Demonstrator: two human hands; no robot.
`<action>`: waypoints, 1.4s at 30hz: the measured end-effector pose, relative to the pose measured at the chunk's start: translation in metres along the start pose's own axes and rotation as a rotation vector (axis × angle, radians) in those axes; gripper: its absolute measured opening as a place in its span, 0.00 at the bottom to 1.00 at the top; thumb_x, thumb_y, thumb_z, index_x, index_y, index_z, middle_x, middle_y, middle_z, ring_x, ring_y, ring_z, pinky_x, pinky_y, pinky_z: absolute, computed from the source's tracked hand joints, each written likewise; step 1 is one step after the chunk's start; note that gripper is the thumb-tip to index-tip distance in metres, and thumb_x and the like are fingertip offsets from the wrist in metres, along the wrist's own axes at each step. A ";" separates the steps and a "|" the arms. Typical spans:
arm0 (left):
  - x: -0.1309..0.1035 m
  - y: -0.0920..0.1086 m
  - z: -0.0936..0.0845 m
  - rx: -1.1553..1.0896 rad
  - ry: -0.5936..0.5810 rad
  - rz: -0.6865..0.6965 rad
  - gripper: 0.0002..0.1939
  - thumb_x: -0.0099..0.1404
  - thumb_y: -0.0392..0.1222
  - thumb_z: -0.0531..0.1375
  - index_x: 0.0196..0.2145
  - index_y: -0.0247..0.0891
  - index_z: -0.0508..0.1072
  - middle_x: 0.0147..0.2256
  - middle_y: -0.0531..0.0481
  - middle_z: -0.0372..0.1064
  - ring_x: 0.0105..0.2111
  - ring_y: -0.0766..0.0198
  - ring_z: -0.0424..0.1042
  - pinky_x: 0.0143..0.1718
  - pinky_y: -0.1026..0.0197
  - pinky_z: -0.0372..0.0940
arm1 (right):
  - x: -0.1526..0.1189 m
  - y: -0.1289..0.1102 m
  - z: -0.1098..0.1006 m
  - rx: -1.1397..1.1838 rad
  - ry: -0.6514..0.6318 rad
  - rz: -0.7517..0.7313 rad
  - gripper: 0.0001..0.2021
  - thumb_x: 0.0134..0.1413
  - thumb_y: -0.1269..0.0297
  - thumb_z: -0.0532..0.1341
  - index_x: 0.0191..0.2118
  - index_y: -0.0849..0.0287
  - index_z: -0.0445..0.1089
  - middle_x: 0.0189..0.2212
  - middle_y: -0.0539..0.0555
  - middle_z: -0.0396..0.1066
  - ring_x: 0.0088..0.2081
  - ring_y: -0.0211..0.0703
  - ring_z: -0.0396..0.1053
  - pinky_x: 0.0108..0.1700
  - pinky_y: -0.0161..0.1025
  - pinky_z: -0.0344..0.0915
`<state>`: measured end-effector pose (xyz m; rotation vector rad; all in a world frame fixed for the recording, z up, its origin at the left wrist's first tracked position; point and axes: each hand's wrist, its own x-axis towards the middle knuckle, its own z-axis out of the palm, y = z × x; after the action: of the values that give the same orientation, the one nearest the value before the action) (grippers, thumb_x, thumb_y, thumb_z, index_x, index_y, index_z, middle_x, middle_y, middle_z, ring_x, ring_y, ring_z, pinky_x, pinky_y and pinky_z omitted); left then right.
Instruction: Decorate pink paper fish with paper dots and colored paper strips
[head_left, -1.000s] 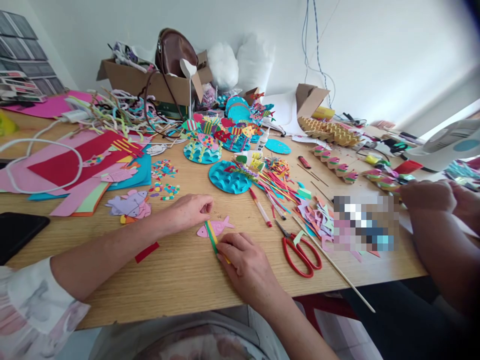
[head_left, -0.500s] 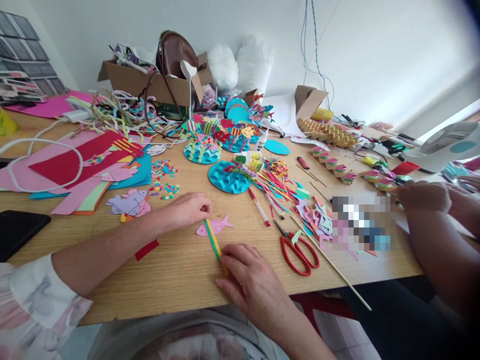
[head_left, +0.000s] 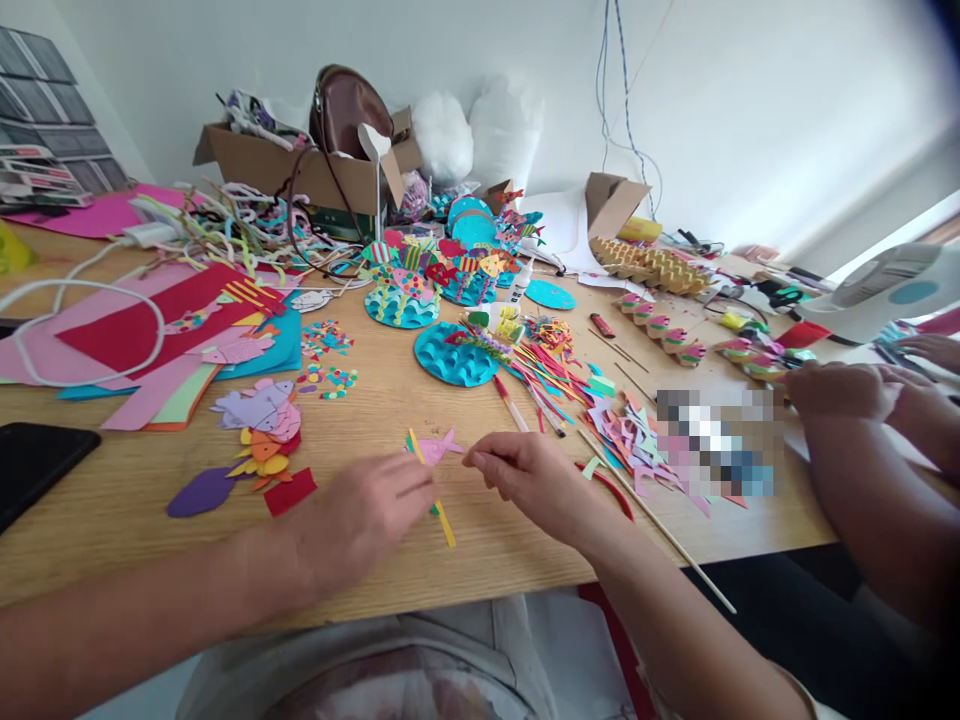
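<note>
My left hand (head_left: 367,515), smeared by motion, is over the middle of two crossed paper strips, so whether its fingers grip them is unclear. A yellow paper strip (head_left: 447,524) shows above and below the fingers, with a bit of a green strip (head_left: 435,510) beside it. Under the strips' upper end lies a pink paper fish (head_left: 439,449), its head partly covered. My right hand (head_left: 529,480) is closed in a pinch right by the fish's tail; anything between the fingertips is hidden. Red-handled scissors (head_left: 619,492) are mostly covered by my right hand.
To the left lie a red paper piece (head_left: 291,492), a purple paper oval (head_left: 200,492) and a black phone (head_left: 45,465). Blue decorated discs (head_left: 456,362) stand behind. A wooden stick (head_left: 675,545) and paper scraps lie right, near another person's arms (head_left: 847,430).
My left hand has come down and nearer me over the strips, uncovering the purple oval. My right hand has left the strips' lower end and moved up and right to the fish's tail.
</note>
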<state>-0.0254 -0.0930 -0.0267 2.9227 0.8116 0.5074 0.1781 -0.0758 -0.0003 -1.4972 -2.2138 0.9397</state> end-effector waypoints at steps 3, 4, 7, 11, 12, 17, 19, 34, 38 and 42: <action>-0.011 0.012 0.013 0.093 0.059 0.078 0.16 0.65 0.29 0.42 0.41 0.30 0.68 0.42 0.43 0.68 0.45 0.60 0.65 0.49 0.57 0.60 | 0.019 -0.007 0.002 -0.027 -0.076 0.027 0.12 0.53 0.67 0.53 0.27 0.62 0.72 0.17 0.46 0.62 0.20 0.31 0.57 0.23 0.30 0.50; -0.012 0.014 0.016 0.118 0.077 0.084 0.17 0.66 0.29 0.42 0.42 0.29 0.68 0.42 0.42 0.68 0.45 0.59 0.65 0.49 0.57 0.60 | 0.024 -0.010 0.004 -0.036 -0.096 0.039 0.12 0.52 0.67 0.54 0.27 0.62 0.73 0.16 0.46 0.62 0.20 0.31 0.56 0.22 0.30 0.49; -0.014 0.014 0.022 0.167 0.102 0.071 0.16 0.66 0.31 0.43 0.43 0.28 0.67 0.42 0.42 0.68 0.45 0.58 0.65 0.49 0.56 0.61 | 0.037 -0.016 0.008 -0.067 -0.150 0.059 0.11 0.51 0.67 0.54 0.27 0.63 0.73 0.16 0.46 0.62 0.19 0.30 0.55 0.22 0.31 0.48; -0.016 0.013 0.026 0.155 0.100 0.070 0.15 0.66 0.31 0.43 0.43 0.28 0.67 0.41 0.42 0.69 0.44 0.57 0.66 0.48 0.56 0.62 | 0.045 -0.019 0.015 -0.116 -0.193 0.018 0.11 0.49 0.70 0.53 0.27 0.64 0.73 0.17 0.47 0.62 0.20 0.30 0.55 0.22 0.31 0.47; -0.017 0.013 0.027 0.146 0.099 0.071 0.16 0.66 0.31 0.43 0.43 0.28 0.67 0.41 0.42 0.68 0.44 0.58 0.66 0.47 0.56 0.62 | 0.046 -0.019 0.017 -0.132 -0.198 0.010 0.11 0.49 0.70 0.53 0.27 0.65 0.73 0.17 0.47 0.63 0.20 0.30 0.55 0.22 0.31 0.47; -0.020 0.013 0.030 0.113 0.091 0.066 0.16 0.66 0.32 0.43 0.43 0.28 0.67 0.43 0.42 0.68 0.45 0.58 0.65 0.48 0.56 0.62 | 0.051 -0.017 0.023 -0.196 -0.217 0.021 0.11 0.47 0.71 0.53 0.23 0.65 0.71 0.16 0.47 0.61 0.20 0.30 0.52 0.21 0.31 0.45; -0.021 0.013 0.031 0.111 0.095 0.067 0.15 0.66 0.32 0.44 0.43 0.28 0.67 0.43 0.42 0.67 0.45 0.57 0.65 0.48 0.55 0.62 | 0.054 -0.017 0.023 -0.203 -0.228 0.025 0.11 0.46 0.71 0.53 0.22 0.65 0.71 0.15 0.47 0.60 0.20 0.30 0.52 0.21 0.31 0.45; -0.024 0.013 0.034 0.085 0.055 0.039 0.15 0.64 0.30 0.46 0.45 0.30 0.66 0.46 0.42 0.67 0.47 0.57 0.63 0.50 0.54 0.60 | 0.067 -0.023 0.016 -0.247 -0.191 -0.042 0.11 0.47 0.72 0.52 0.22 0.63 0.70 0.19 0.50 0.68 0.21 0.31 0.59 0.21 0.29 0.48; -0.022 0.013 0.030 0.050 0.040 0.053 0.15 0.64 0.32 0.47 0.46 0.31 0.66 0.44 0.42 0.68 0.46 0.57 0.64 0.49 0.53 0.60 | 0.066 -0.024 0.017 -0.244 -0.176 -0.039 0.12 0.48 0.72 0.52 0.23 0.63 0.71 0.19 0.50 0.68 0.21 0.31 0.60 0.21 0.29 0.48; -0.021 0.012 0.029 0.035 0.030 0.055 0.15 0.64 0.31 0.47 0.46 0.31 0.65 0.44 0.42 0.67 0.46 0.56 0.63 0.49 0.52 0.60 | 0.067 -0.025 0.021 -0.255 -0.179 -0.042 0.12 0.48 0.72 0.52 0.23 0.62 0.72 0.20 0.50 0.70 0.21 0.32 0.60 0.22 0.29 0.49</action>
<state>-0.0265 -0.1135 -0.0586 2.9843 0.7524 0.5477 0.1208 -0.0280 -0.0059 -1.5168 -2.5655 0.8325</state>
